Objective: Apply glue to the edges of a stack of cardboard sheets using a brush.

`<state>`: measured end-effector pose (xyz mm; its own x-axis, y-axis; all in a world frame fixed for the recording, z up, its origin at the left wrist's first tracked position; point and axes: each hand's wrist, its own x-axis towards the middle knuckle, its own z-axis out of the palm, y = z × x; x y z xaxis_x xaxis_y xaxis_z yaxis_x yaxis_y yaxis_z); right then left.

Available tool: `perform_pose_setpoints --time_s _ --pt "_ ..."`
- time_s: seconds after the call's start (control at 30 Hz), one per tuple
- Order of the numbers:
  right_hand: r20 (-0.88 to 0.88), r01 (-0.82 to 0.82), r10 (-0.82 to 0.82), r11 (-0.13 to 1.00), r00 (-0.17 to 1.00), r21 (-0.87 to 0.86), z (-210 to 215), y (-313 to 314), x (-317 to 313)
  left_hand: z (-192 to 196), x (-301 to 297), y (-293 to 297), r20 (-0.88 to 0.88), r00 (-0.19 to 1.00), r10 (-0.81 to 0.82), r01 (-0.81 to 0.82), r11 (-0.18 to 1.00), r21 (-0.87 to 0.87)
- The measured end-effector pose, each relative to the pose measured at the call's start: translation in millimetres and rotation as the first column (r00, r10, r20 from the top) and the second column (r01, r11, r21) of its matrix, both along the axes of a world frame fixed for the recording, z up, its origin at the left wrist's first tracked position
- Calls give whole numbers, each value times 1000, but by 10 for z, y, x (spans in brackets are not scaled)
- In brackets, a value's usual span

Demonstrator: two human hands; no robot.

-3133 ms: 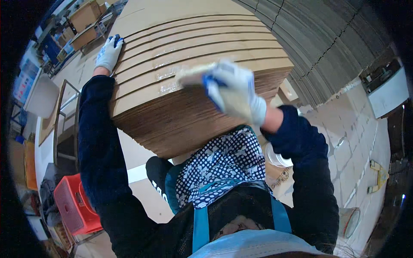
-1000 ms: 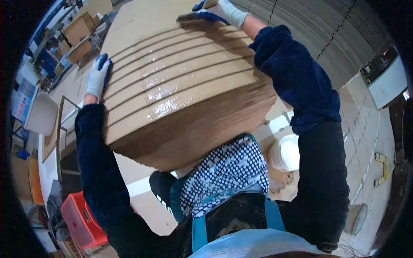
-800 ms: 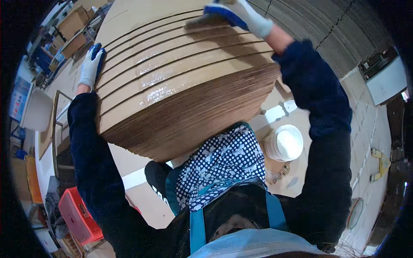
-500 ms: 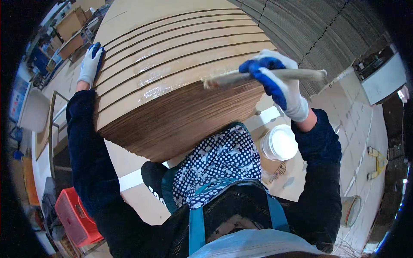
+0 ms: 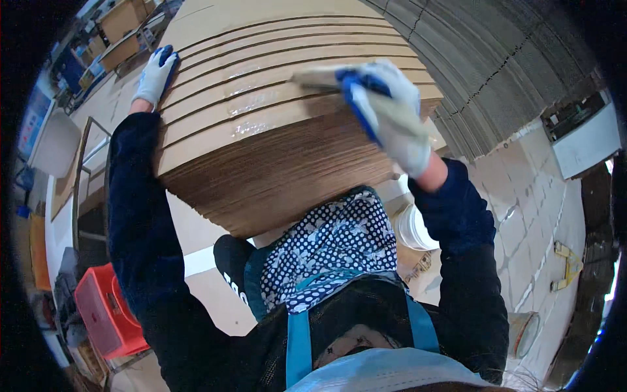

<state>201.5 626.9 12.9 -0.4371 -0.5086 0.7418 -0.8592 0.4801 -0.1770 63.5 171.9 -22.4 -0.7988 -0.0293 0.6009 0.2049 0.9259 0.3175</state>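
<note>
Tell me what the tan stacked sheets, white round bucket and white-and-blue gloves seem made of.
Tan stacked sheets: probably cardboard, matte, with rough brown edges; glossy patches on top look wet.
White round bucket: likely smooth plastic, judging by its even white wall.
White-and-blue gloves: apparently dull fabric, clinging closely; blue areas may be coated.

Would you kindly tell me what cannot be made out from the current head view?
Brush in the right hand, head view: blurred, so whether its tip touches the cardboard stack is unclear.
Stack's far end, head view: cut off by the top edge.
White bucket, head view: partly hidden by the right sleeve.
</note>
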Motion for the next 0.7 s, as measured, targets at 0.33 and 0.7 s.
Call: perform_pose_setpoints --time_s 0.33,0.7 --pt "62 -317 322 945 945 -75 2 -598 356 -74 42 -20 -40 999 25 -23 998 53" --pt "264 -543 571 821 778 -175 33 -251 538 -1 38 101 -63 997 -48 51 997 59"
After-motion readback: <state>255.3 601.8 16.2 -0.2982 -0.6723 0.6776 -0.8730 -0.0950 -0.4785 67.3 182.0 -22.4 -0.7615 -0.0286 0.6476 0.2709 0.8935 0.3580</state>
